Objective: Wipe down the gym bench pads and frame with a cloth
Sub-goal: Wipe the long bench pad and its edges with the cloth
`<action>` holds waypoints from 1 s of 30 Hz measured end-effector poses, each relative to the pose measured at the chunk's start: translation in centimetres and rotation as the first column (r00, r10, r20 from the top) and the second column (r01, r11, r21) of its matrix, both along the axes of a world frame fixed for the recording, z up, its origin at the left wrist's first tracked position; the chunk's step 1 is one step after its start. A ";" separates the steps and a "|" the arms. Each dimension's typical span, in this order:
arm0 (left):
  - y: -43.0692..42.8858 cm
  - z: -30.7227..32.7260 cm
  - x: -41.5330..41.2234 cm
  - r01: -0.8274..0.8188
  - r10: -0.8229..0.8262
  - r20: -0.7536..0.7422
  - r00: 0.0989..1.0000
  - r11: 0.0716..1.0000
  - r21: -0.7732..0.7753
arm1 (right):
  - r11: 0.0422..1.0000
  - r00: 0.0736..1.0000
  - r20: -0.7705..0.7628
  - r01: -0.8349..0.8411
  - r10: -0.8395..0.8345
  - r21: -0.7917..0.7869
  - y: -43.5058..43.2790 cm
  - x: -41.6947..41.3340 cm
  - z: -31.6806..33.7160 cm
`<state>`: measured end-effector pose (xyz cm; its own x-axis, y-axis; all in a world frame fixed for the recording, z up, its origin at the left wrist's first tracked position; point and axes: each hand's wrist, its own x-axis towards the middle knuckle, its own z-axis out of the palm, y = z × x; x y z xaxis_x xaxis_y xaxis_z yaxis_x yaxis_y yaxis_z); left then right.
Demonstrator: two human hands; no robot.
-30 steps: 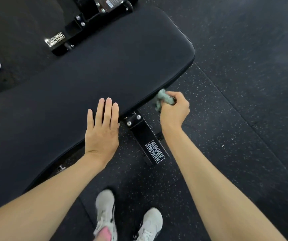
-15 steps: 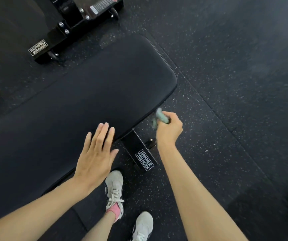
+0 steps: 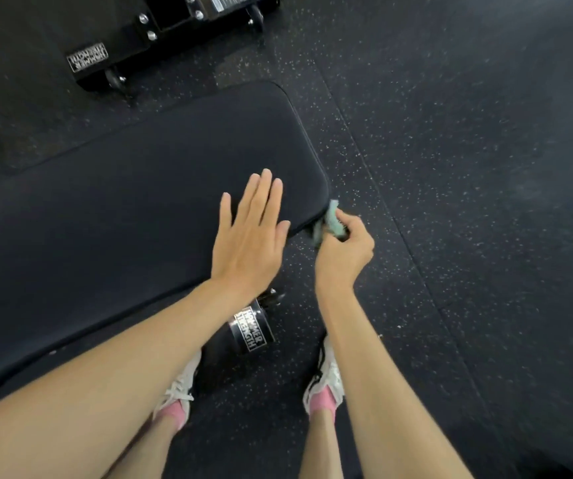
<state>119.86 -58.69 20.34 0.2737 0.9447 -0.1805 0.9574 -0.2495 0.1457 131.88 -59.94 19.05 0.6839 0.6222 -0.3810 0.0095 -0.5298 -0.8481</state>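
The dark rubber floor, with many small light specks, fills the right half of the frame and continues under everything else. A seam in it runs diagonally from the upper middle to the lower right.

The black bench pad lies across the left and the centre of the frame. Its rounded end points to the right, and its surface is smooth and matte.

At the top of the frame, a little left of centre, stands a black metal frame part with silver bolts, small wheels and a white label that appears upside down. It is apart from the end of the pad, with floor between them.

Two bare forearms come in from the bottom edge. The left hand lies flat on the pad near its front edge, with the fingers straight and close together and the thumb at the edge. The right hand is just beside the lower right corner of the pad, with its fingers curled around a cloth.

Under the front edge of the pad, between the two arms, the black frame foot shows a white label on its end.

Two light shoes with pink socks stand on the floor in the lower centre, one on each side of this foot.

The cloth is pale green and crumpled. It touches the corner edge of the pad, and part of it is hidden in the grip.
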 end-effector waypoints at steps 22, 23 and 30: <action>1.0 1.3 0.1 -0.090 0.085 -0.031 0.996 0.964 -0.250 | 0.933 0.907 -0.220 -0.355 0.359 0.058 5.6 5.6 1.9; 1.0 1.3 0.0 -0.093 0.089 -0.027 0.996 0.966 -0.243 | 0.921 0.901 -0.195 -0.382 0.388 0.070 6.9 5.4 1.7; 0.8 0.9 -0.1 -0.064 0.061 -0.019 0.998 0.981 -0.185 | 0.769 0.769 -0.026 -0.637 0.639 0.043 11.3 6.0 -0.1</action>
<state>119.73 -57.87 21.20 0.2114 0.9098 -0.3571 0.9724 -0.1589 0.1706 137.84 -48.69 18.95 0.1113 0.9216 -0.3719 0.3049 -0.3879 -0.8698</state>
